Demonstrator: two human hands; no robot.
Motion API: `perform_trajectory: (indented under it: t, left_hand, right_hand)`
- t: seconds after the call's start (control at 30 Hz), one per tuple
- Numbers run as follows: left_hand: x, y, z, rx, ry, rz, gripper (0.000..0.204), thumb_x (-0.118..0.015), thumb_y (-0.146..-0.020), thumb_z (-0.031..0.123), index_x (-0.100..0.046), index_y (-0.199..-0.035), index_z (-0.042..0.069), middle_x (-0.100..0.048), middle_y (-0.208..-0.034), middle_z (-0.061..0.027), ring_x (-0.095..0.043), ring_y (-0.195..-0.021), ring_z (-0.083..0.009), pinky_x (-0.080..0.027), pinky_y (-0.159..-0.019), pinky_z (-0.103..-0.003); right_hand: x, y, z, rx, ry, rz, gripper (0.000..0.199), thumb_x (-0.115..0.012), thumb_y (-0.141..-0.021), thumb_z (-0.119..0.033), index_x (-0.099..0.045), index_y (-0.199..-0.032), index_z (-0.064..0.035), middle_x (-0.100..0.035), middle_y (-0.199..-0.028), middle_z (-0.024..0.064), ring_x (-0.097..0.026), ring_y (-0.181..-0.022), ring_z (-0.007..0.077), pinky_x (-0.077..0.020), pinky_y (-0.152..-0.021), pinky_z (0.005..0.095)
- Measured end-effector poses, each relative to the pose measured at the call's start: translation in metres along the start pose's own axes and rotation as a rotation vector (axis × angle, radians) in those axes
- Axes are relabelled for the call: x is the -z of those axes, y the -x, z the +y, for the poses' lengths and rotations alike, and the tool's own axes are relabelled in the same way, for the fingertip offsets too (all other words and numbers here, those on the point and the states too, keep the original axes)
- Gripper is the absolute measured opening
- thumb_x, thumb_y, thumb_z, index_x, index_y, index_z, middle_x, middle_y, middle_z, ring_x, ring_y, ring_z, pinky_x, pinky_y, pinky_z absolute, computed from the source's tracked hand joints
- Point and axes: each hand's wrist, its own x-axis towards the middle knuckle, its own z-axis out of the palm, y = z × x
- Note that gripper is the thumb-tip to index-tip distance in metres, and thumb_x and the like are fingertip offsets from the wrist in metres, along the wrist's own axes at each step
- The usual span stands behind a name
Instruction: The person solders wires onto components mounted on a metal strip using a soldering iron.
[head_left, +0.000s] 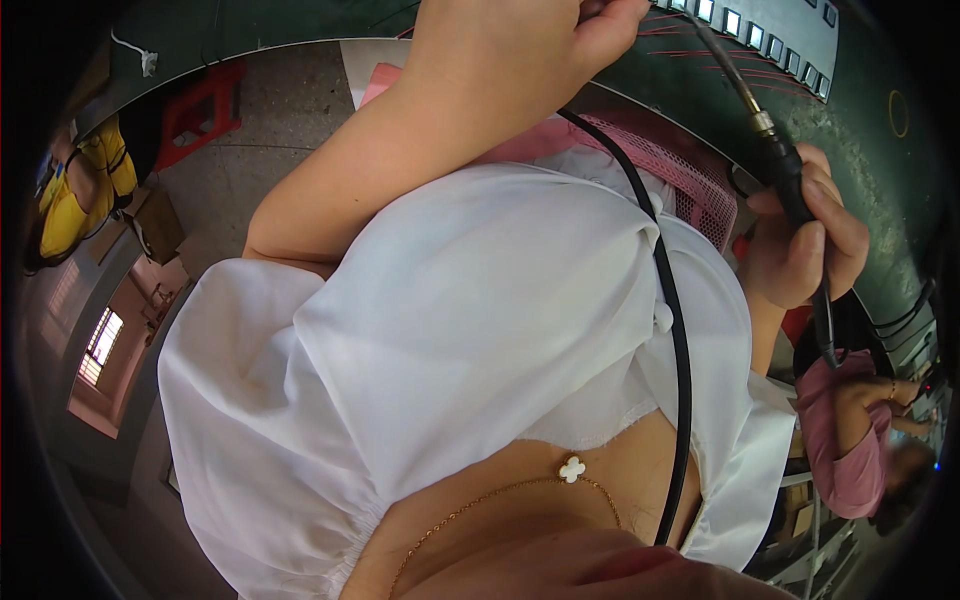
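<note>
My right hand (pixel 812 235) is closed round the dark handle of a soldering iron (pixel 785 165). The iron's thin metal shaft slants up and left, and its tip comes to the near edge of a pale grey panel (pixel 790 35) at the top right. Small square parts with shiny faces line that edge of the panel. Thin red wires (pixel 765 75) stick out from them over the green table. My left hand (pixel 605 30) is at the top edge beside the panel's left end, its fingers pinched together and partly cut off by the frame. What they hold is hidden.
A green work table (pixel 855 150) runs along the top and right; a yellow ring (pixel 898 113) and a white cable end (pixel 148 62) lie on it. A black cable (pixel 672 300) hangs across my front. A red stool (pixel 205 110) stands left. Co-workers sit at both sides.
</note>
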Motion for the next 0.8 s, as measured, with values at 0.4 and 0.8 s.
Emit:
perform_trajectory:
  t: [0.4, 0.8]
  left_hand:
    - [-0.001, 0.000, 0.000, -0.013, 0.039, -0.015, 0.012, -0.062, -0.074, 0.008, -0.057, -0.066, 0.001, -0.054, -0.060, -0.0123, -0.054, -0.056, -0.0278, -0.041, -0.051, -0.035]
    - [0.024, 0.000, 0.004, -0.103, 0.007, 0.072, 0.002, -0.062, -0.074, 0.001, -0.060, -0.076, 0.001, -0.054, -0.063, -0.0110, -0.053, -0.059, -0.0258, -0.042, -0.054, -0.031]
  right_hand:
    - [0.008, -0.002, 0.001, -0.027, -0.085, -0.002, 0.025, -0.042, -0.086, -0.015, -0.049, -0.099, 0.0053, -0.055, -0.058, 0.0151, -0.055, -0.060, 0.0226, -0.0443, -0.071, 0.0410]
    - [0.019, 0.006, -0.002, 0.003, -0.071, 0.040, 0.027, -0.041, -0.086, -0.016, -0.048, -0.100, 0.0054, -0.056, -0.059, 0.0152, -0.054, -0.058, 0.0223, -0.0440, -0.070, 0.0419]
